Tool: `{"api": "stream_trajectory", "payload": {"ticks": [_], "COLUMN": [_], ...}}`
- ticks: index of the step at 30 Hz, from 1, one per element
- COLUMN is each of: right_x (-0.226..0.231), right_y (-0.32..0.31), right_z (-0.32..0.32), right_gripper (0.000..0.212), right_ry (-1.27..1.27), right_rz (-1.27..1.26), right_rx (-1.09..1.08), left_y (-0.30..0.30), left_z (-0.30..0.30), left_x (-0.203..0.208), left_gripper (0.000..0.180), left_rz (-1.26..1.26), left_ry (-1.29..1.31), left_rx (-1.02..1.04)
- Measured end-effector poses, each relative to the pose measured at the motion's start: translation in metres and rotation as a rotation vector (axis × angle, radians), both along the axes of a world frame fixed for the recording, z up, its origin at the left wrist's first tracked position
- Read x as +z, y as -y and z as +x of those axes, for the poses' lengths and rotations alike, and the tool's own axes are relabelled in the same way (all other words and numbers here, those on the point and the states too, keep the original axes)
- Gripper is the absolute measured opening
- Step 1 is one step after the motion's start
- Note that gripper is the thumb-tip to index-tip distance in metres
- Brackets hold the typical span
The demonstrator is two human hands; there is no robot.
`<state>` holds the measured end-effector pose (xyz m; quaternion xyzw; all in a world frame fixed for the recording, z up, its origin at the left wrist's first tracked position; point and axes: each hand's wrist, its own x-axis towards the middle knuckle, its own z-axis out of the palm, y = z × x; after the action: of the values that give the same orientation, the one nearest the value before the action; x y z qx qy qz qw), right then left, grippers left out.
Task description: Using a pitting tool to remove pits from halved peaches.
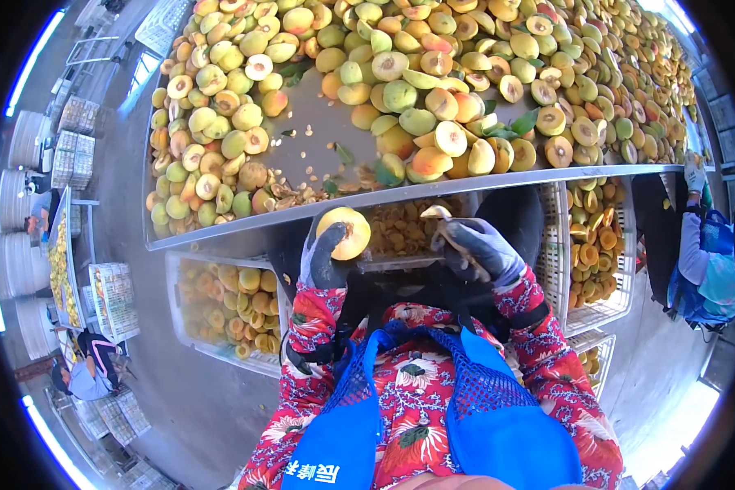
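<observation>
Clasping halved fruit (354, 230) in left hand (325, 260), mid-frame; probably light, slick, bruisable, best cupped skin-side; pinching pale-tipped item (435, 211), kind unclear, in right hand (483, 247).

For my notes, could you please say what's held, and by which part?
Left grey-gloved hand: round yellow fruit piece, by its left side. Right grey-gloved hand: small pale-tipped object, by its lower end.

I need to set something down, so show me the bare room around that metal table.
The metal table has a bare patch between the left and middle heaps of peach halves; scraps and leaves litter its nearer part. Floor lies open just left of the left-hand white crate. Crowded: the table's right side.
</observation>
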<state>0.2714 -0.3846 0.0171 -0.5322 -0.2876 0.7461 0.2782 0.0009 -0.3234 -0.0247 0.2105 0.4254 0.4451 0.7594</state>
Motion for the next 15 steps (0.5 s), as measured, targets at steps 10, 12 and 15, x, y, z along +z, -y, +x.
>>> {"api": "stream_trajectory", "payload": {"ticks": [10, 12, 15], "right_x": [-0.009, -0.001, 0.007], "right_y": [0.004, 0.01, 0.02], "right_z": [-0.04, -0.048, -0.062], "right_gripper": [0.021, 0.018, 0.017], "right_ry": [0.424, 0.437, 0.545], "right_rz": [0.584, 0.612, 0.654], "right_rx": [-0.225, -0.194, 0.065], "left_y": [0.01, 0.014, 0.016], "left_z": [0.004, -0.001, 0.003], "left_x": [-0.002, -0.033, -0.045], "left_gripper": [0.038, 0.049, 0.033], "left_rz": [-0.01, 0.101, 0.452], "left_ry": [-0.125, -0.246, -0.532], "left_rx": [0.052, 0.031, -0.255]}}
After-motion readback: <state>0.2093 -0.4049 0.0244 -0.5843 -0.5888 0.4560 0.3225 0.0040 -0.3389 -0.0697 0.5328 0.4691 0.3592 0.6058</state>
